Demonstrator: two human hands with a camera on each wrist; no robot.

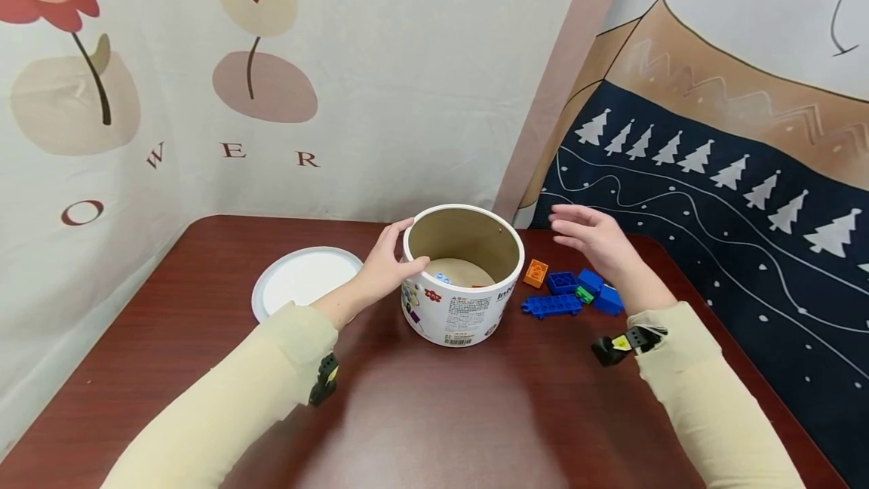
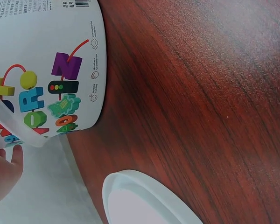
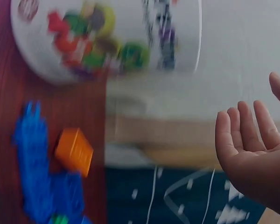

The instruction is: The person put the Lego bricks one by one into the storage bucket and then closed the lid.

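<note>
A white cardboard tub [image 1: 456, 317] stands upright without its lid on the table, printed with text and coloured letters. My left hand [image 1: 387, 269] holds its left rim, thumb across the rim at the front and fingers farther back. Inside, a light blue piece [image 1: 443, 278] and a sliver of red show; the front wall hides the rest. My right hand [image 1: 592, 241] is raised, fingers extended and holding nothing, above and behind some toy blocks. Those are an orange block [image 1: 535, 273], several blue blocks [image 1: 562, 283], a long blue piece [image 1: 551, 306] and a small green piece [image 1: 584, 294].
A round white lid [image 1: 305, 278] lies on the dark red wooden table [image 1: 462, 413], left of the tub and behind my left forearm. A pale flower-printed curtain [image 1: 407, 96] hangs behind the table. Dark cloth with white trees [image 1: 720, 240] borders its right side.
</note>
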